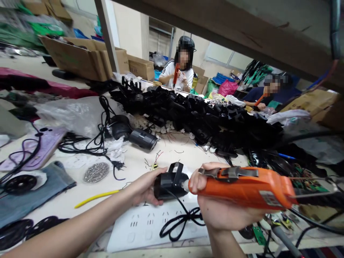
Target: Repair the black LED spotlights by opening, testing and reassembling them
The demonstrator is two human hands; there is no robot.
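Head view, contents by size. One pale workbench (166, 148), cluttered. One long heap of black parts (188, 111) across its far side. Two co-workers beyond: one in a white top (172, 71), one in a dark top (251, 96), each with an orange tool. One open cardboard box (77, 59), far left. One white power strip (139, 229), near edge. One orange electric screwdriver (242, 186), lying level in the right hand (223, 213), fingers wrapped about its body. One lilac phone (45, 150), left. One black cylindrical housing (172, 184) with bracket, at centre just above the strip, gripped at one end by the left hand (146, 188); the screwdriver's nose is at the other end, exact contact hidden. One similar black cylinder (143, 139), lying behind. One tied black cord (189, 215), looped over the strip. One round pile of small screws (96, 172), left of centre.
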